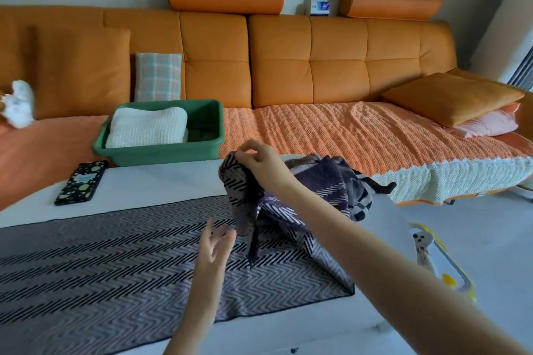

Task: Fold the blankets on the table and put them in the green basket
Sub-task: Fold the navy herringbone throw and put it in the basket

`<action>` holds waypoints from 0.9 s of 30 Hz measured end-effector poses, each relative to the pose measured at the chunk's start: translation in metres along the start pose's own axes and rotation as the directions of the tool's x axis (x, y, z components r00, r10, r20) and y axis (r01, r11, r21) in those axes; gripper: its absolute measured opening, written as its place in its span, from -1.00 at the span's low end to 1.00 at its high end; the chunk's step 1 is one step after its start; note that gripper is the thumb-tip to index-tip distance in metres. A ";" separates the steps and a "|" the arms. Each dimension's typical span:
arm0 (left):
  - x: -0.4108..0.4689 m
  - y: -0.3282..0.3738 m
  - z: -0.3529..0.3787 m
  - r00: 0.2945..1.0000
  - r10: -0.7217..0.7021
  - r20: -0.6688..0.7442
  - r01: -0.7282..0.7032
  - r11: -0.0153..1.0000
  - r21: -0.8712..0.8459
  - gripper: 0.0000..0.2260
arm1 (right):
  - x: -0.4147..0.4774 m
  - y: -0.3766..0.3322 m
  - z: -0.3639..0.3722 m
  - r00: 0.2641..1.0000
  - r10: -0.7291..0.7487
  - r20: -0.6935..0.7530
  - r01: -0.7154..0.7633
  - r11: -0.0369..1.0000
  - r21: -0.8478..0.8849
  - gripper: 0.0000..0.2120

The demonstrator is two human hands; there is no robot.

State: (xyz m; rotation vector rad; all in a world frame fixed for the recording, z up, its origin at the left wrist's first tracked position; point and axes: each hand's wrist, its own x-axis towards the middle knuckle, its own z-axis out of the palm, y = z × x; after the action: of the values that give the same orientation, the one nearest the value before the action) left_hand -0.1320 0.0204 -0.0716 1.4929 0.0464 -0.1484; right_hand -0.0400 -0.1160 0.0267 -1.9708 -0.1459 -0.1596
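Stretching across the back was a long orange sofa point(337, 66) with a bumpy orange cover on its seat. In front of it stood a white tabletop point(161, 181).

A big zigzag blanket point(115, 262) lay flat over the near left part of the tabletop. Its right end was up in the air. Just behind that raised end, a dark blanket point(331, 179) sat in a messy heap at the far right of the tabletop, touching the zigzag one.

The green basket point(161, 154) sat on the sofa seat, just past the far edge of the tabletop. A folded white blanket point(147, 128) lay in its left part. Something dark lay beside it in the basket, but I could not tell what.

A checked pillow point(158, 76) leaned upright on the sofa back, behind the basket.

The right hand point(259, 163) was up above the tabletop. Its fingers and thumb pinched a corner of the zigzag blanket, and the cloth hung down from it. The left hand point(215, 245) was lower. Its fingers were straight and spread, and it held nothing. The fingertips were just beside the hanging cloth, but I could not tell if they touched it.

A dotted phone point(79, 183) lay flat near the far left edge of the tabletop. A blurry white toy point(18, 104) sat at the left end of the sofa.
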 end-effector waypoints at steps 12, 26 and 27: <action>-0.014 0.023 -0.057 0.819 0.130 -0.558 -0.142 0.990 0.023 -0.85 | 0.022 -0.025 0.094 0.992 0.047 0.113 -0.042 0.998 -0.042 -0.85; -0.045 -0.001 -0.215 0.796 -0.007 -0.605 0.275 0.895 0.352 -0.79 | 0.030 0.025 0.199 0.712 0.201 0.672 0.200 0.860 -0.469 -0.59; -0.048 -0.008 -0.219 0.799 -0.029 -0.601 0.314 0.872 0.375 -0.77 | 0.029 0.032 0.200 0.690 0.209 0.693 0.222 0.850 -0.477 -0.55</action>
State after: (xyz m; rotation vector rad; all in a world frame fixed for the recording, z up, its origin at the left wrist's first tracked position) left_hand -0.1676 0.2409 -0.0910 1.9670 0.6979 0.1706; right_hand 0.0031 0.0562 -0.0748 -2.4945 -0.7002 0.6869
